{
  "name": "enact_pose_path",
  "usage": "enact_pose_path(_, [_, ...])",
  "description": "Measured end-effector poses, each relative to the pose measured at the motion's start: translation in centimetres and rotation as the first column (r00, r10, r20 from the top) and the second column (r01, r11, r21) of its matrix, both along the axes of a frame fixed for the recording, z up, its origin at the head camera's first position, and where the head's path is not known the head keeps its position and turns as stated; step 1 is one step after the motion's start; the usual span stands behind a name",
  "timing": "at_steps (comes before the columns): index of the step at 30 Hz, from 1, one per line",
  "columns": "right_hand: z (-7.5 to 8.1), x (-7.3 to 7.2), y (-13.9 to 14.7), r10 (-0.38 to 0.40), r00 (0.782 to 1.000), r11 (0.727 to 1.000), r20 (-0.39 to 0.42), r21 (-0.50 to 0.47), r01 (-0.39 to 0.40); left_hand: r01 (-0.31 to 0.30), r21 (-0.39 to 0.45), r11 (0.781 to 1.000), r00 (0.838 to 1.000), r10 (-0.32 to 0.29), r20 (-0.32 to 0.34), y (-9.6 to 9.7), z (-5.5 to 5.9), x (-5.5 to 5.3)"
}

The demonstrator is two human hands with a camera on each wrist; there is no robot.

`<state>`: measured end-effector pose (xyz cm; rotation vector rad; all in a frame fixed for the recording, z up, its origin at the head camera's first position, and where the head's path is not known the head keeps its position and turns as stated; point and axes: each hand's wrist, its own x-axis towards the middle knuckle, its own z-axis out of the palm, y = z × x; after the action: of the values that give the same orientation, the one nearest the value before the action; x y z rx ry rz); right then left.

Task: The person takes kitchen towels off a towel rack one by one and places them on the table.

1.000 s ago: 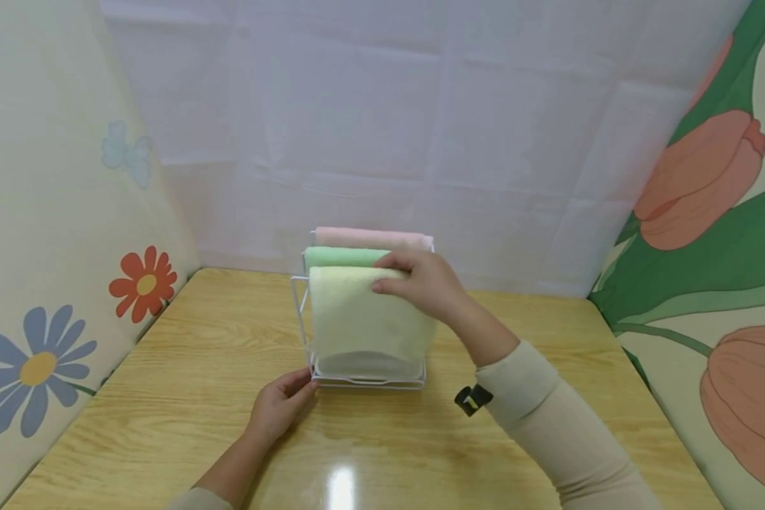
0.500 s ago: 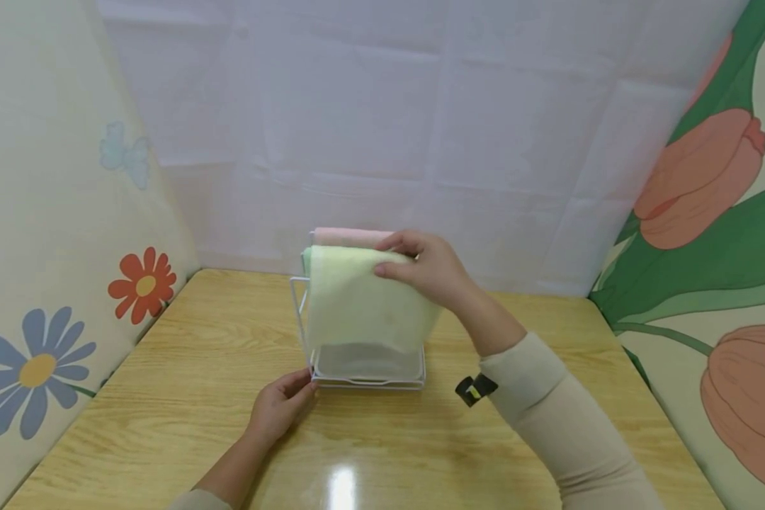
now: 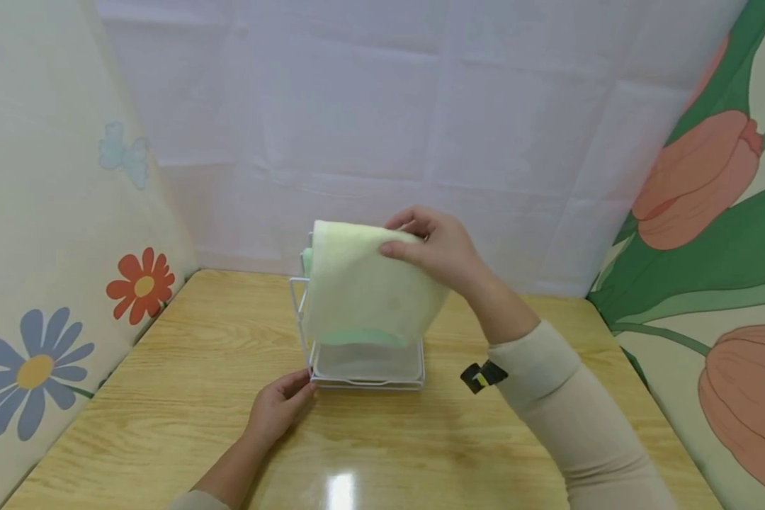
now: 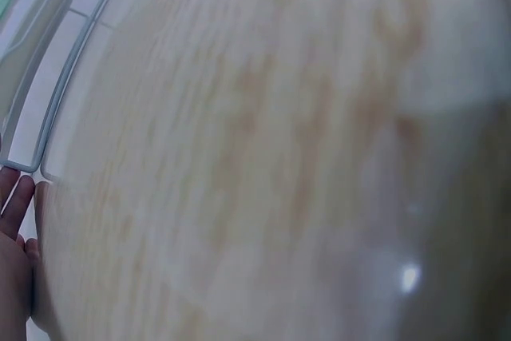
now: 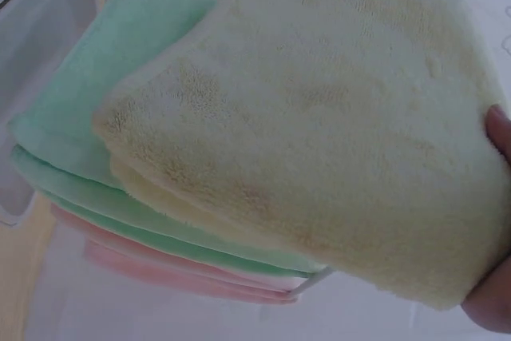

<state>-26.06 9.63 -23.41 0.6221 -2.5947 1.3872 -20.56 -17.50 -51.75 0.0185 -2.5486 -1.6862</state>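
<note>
My right hand (image 3: 443, 248) pinches the top fold of a pale yellow towel (image 3: 370, 283) between thumb and fingers. The fluffy towel hangs folded, raised in front of a white wire rack (image 3: 370, 385). Behind it, a folded green towel (image 5: 96, 77) drapes over the rack, its lower edge peeking out below the yellow one in the head view. Farther back is a pink towel (image 5: 184, 273), seen in the right wrist view but hidden in the head view. My left hand (image 3: 277, 407) holds the rack's front left corner with thumb and fingertips.
A whitish tray (image 3: 363, 361) sits in the base of the rack. The rack stands on a wood-grain table (image 3: 166, 397). A white cloth (image 3: 331, 106) hangs behind, with flower-printed cloths at left and right. A black strap (image 3: 483, 375) sticks out by the right cuff.
My right hand has lifted the yellow towel up off the front of the rack, baring more of the tray and covering the pink towel from view. My left hand has stayed at the corner.
</note>
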Motion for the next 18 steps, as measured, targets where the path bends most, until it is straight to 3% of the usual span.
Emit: enact_pose_path(18, [3.4, 1.1, 1.5, -0.063, 0.995, 0.997, -0.071, -0.051, 0.060, -0.014, -0.012, 1.000, 1.000, 0.014, 0.006, 0.0, -0.2, -0.2])
